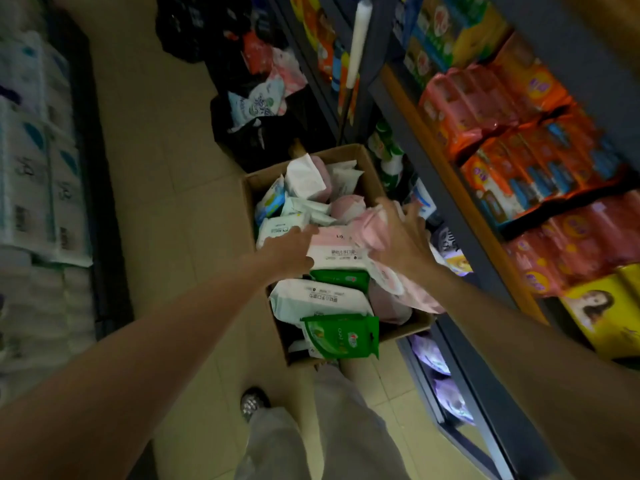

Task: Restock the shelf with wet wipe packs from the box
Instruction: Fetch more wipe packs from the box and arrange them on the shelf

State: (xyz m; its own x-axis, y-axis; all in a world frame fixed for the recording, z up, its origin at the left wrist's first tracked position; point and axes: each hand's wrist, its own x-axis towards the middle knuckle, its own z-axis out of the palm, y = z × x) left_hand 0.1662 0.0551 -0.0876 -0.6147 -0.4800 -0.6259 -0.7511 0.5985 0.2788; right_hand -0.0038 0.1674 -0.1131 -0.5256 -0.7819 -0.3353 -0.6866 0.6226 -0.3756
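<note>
An open cardboard box stands on the tiled floor, heaped with wet wipe packs in white, pink and green. My left hand holds the left edge of a pink-and-white pack on top of the heap, thumb below and fingers above. My right hand lies with spread, straight fingers on a pink pack at the box's right side; that pack runs on under my wrist. Two green packs lie at the near end. The shelf rises directly right of the box.
Orange and red packs and yellow boxes fill the right shelf, with purple packs on its bottom level. Black bags with more packs sit behind the box. Stacked tissue packs line the left. My legs and shoe stand before the box.
</note>
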